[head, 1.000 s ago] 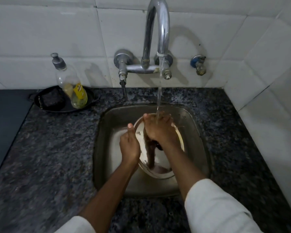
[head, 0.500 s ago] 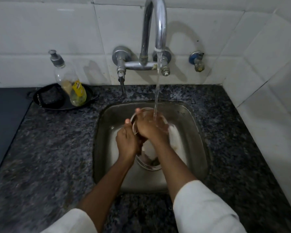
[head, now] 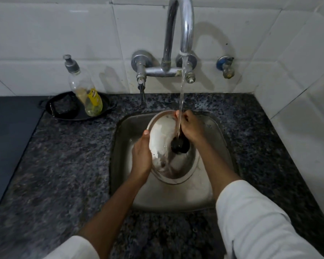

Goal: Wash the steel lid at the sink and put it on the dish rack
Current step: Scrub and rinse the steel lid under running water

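The round steel lid (head: 162, 139) with a black knob (head: 180, 145) is held tilted over the steel sink (head: 209, 193), its knob side facing me. Water runs from the tap (head: 183, 25) onto the lid near the knob. My left hand (head: 141, 156) grips the lid's left rim, thumb on top. At the lid's upper right, my right hand (head: 192, 128) holds the rim beside the knob, under the stream. The lid's right part is hidden behind that hand. No dish rack is in view.
A dish-soap bottle (head: 86, 92) stands in a black tray (head: 77, 107) with a dark scrubber (head: 64, 107) at the back left of the speckled granite counter (head: 64, 165). A dark panel (head: 7, 143) lies at the far left. White tiled walls close the back and right.
The lid has been turned so its shiny knob side faces up and leftward. My right hand moved from covering the lid's middle to its upper right rim.
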